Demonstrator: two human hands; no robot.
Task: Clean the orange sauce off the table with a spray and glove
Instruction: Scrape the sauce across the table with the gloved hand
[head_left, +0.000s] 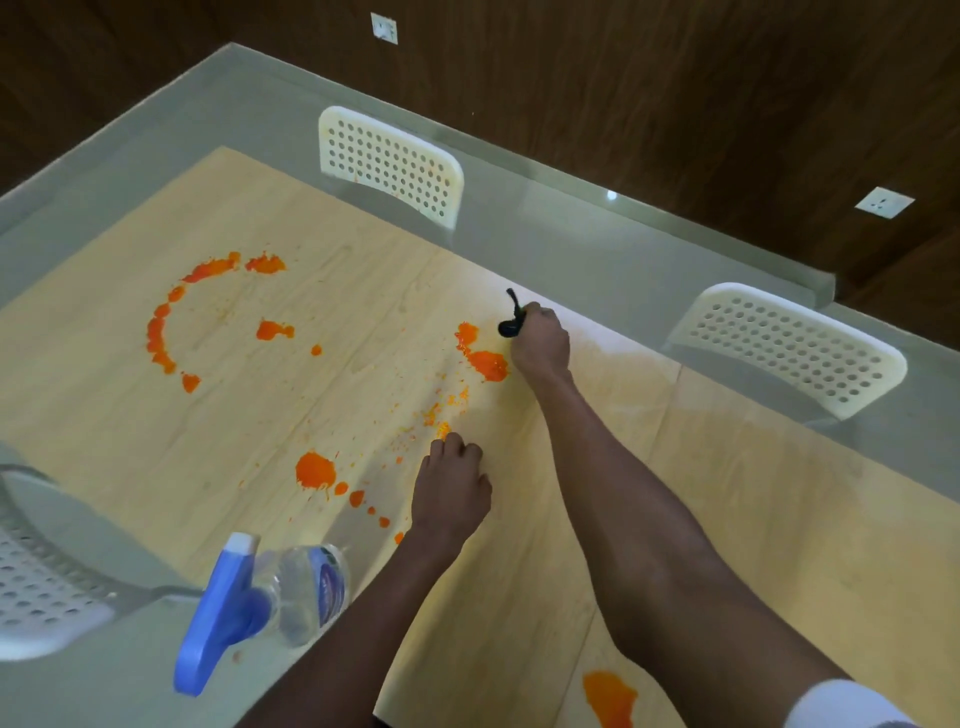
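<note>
The spray bottle (270, 597) is seen nearest the camera, at seven o'clock in the view, laid on its side on the glass table (597, 249) with its blue trigger head toward the lower edge and its clear body pointing up toward the centre. The table is covered in its middle by a pale wood-grain sheet (322, 322), over which orange sauce (314, 470) is spattered: an arc of blobs at ten o'clock, a round blot just left of centre, a larger patch near the centre at one o'clock, fine specks between these, and one more patch at five o'clock by the lower edge. Three white perforated chairs (392, 166) are seen through or beside the glass, at twelve, three and eight o'clock. The right hand (540, 340) is stretched out to one o'clock, just beside the larger patch, its fingers clamped round a crumpled black glove (511, 322), part of which sticks up above the fist. The left hand (452, 491) is rested on the sheet near the centre, fingers curled in on themselves with nothing held, at the edge of the specks.
</note>
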